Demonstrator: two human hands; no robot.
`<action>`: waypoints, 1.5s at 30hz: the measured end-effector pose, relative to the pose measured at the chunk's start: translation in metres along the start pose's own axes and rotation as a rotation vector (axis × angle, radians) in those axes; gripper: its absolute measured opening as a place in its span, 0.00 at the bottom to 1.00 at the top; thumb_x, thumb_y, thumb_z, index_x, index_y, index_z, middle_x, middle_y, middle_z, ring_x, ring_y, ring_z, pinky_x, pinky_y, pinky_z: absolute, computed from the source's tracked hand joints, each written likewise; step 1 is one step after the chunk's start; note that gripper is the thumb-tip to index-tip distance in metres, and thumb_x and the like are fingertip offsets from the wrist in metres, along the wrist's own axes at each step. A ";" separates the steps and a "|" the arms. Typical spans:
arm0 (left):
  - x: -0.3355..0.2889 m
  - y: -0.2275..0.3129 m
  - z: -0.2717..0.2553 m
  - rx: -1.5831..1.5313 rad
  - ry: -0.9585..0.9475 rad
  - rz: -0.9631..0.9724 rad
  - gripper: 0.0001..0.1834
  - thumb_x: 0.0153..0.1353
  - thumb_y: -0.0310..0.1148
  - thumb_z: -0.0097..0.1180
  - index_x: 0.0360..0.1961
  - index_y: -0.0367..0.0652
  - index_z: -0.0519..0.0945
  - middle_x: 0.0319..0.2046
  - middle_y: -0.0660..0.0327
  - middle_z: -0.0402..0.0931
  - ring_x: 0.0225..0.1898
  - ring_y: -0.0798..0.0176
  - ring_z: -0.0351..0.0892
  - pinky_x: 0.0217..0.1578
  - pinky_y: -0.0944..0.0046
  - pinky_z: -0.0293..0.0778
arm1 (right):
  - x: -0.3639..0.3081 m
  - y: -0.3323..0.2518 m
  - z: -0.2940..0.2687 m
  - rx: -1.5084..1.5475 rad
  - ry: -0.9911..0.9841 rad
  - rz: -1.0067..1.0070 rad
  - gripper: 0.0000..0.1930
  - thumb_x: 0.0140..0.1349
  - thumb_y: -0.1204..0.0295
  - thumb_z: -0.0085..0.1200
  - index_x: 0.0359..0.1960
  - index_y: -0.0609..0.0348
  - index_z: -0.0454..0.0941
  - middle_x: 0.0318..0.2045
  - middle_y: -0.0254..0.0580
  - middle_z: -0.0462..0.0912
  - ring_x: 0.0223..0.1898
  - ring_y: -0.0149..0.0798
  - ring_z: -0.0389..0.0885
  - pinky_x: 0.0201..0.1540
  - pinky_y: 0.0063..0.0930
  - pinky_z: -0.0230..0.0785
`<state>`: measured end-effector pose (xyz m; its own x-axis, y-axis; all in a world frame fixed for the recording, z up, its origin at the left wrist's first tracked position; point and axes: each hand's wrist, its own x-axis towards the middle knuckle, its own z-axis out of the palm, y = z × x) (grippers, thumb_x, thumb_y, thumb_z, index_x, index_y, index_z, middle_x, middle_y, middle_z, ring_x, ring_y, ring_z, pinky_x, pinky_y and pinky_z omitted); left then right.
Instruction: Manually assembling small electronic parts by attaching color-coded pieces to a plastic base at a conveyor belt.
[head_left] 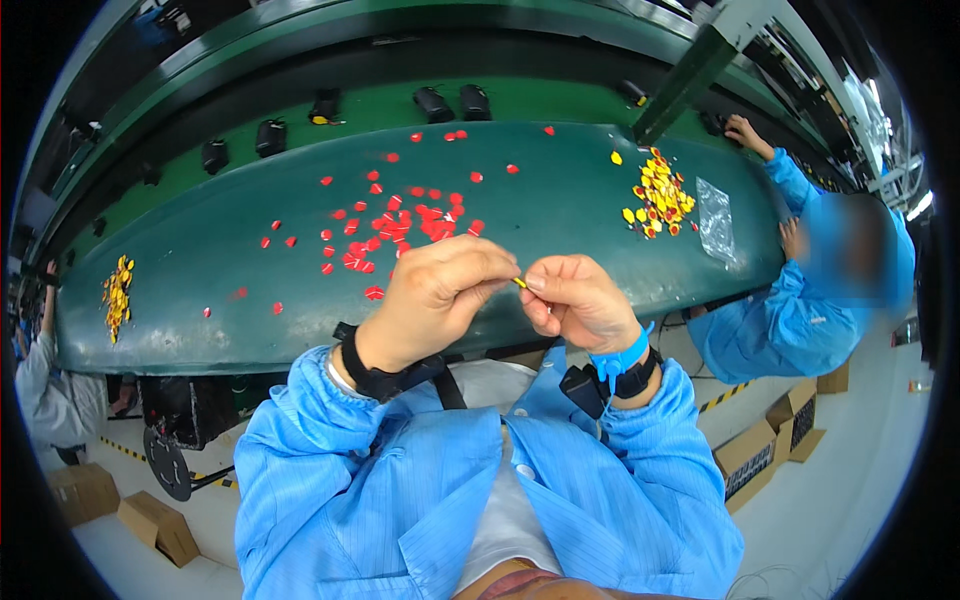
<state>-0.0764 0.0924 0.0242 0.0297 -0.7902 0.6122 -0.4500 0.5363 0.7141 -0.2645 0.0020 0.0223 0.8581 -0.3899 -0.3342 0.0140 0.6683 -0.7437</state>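
My left hand [440, 290] and my right hand [582, 302] meet fingertip to fingertip above the near edge of the green table [560, 215]. Between them is a small yellow piece [519, 282], pinched by thumb and fingers from both sides; most of it is hidden. Just beyond my left hand lie many small red pieces [395, 220], scattered and partly overlapping, some with a pale line across. A heap of yellow and dark red pieces [662, 195] lies farther right, beside a clear plastic bag [715, 218].
Another yellow heap [118, 298] lies at the table's left end. Black devices [433, 104] stand on the green belt [380, 108] behind. A metal post [690, 85] rises at the back right. A co-worker in blue [800, 310] sits right; another person's sleeve [50, 390] shows left.
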 end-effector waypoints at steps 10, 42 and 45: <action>-0.020 -0.004 -0.003 -0.845 0.081 -0.778 0.07 0.59 0.26 0.59 0.37 0.34 0.78 0.30 0.57 0.80 0.27 0.69 0.79 0.29 0.72 0.77 | 0.014 0.024 0.016 -0.300 0.157 -0.349 0.06 0.63 0.70 0.53 0.31 0.60 0.76 0.23 0.30 0.76 0.23 0.21 0.70 0.25 0.15 0.61; 0.007 -0.083 -0.034 0.834 -0.624 -0.061 0.06 0.47 0.27 0.56 0.28 0.42 0.82 0.30 0.60 0.77 0.34 0.55 0.77 0.32 0.58 0.75 | -0.020 0.007 -0.088 0.337 0.080 -0.403 0.07 0.64 0.72 0.45 0.28 0.59 0.68 0.16 0.31 0.64 0.17 0.25 0.58 0.22 0.22 0.52; 0.008 -0.096 -0.088 0.576 -0.251 -0.395 0.03 0.47 0.26 0.58 0.24 0.38 0.81 0.28 0.56 0.79 0.32 0.53 0.78 0.34 0.59 0.74 | -0.019 0.003 -0.088 0.321 0.137 -0.382 0.07 0.64 0.73 0.43 0.27 0.60 0.66 0.17 0.32 0.64 0.16 0.25 0.58 0.22 0.22 0.53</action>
<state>0.0454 0.0604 -0.0097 0.1125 -0.9731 0.2012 -0.8469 0.0120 0.5317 -0.3254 -0.0444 -0.0241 0.6862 -0.7090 -0.1624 0.4883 0.6145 -0.6197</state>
